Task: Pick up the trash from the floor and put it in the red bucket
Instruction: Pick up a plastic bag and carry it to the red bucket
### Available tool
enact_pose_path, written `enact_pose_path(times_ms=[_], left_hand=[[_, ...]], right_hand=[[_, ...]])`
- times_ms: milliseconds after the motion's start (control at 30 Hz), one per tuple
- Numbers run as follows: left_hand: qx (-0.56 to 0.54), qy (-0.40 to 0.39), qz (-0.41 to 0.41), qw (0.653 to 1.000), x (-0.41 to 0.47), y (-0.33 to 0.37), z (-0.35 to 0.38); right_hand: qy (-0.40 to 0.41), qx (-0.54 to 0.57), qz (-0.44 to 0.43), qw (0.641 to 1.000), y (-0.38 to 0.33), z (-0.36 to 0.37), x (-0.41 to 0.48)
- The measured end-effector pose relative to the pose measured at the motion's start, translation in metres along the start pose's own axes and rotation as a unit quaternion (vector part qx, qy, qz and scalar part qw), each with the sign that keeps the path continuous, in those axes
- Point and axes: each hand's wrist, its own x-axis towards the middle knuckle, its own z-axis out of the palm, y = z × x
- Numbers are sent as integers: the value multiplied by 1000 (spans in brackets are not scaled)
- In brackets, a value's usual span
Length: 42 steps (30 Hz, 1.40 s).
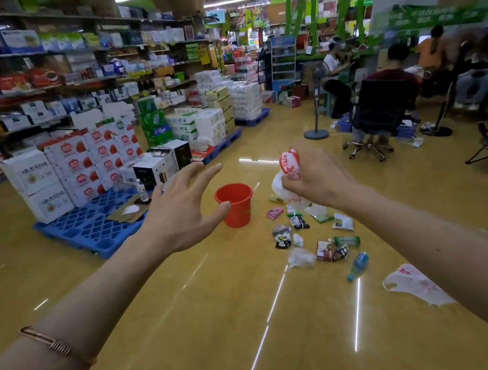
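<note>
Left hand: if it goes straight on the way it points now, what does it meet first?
Probably nothing close. The left hand is open and points forward and rightward, above the red bucket and left of the crumpled plastic bag in the right hand. Beyond lies shiny floor; depth is unclear.

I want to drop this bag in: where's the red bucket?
Head view, centre: the red bucket stands on the floor beyond the left hand, just left of the scattered wrappers.

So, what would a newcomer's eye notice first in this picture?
The right hand grips a crumpled red-and-white plastic bag; the left hand is spread open beside it. Between them the red bucket stands on the yellow floor, with wrappers and a blue bottle scattered to its right.
</note>
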Motion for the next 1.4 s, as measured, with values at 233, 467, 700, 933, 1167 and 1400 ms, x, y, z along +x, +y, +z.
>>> enact_pose_path(times_ms=[233,467,700,933,1167,1400], left_hand=[[19,10,-10,1000,147,-38,36],[28,4,-40,999,253,-108,74],[11,16,-31,999,376,-187,118],[-26,-1,-9,1000,510,-264,150],[-30,-21,-3,999,618,-319,199],[-26,-39,4,999,733,-370,260]], right_hand=[[-29,14,-18,999,54,43,159],[-50,-4,-56,997,90,100,277],[-54,-3,-58,997,125,178,414],[-72,49,-7,996,146,238,542],[-100,86,18,991,185,295,644],[-110,107,7,988,235,362,762]])
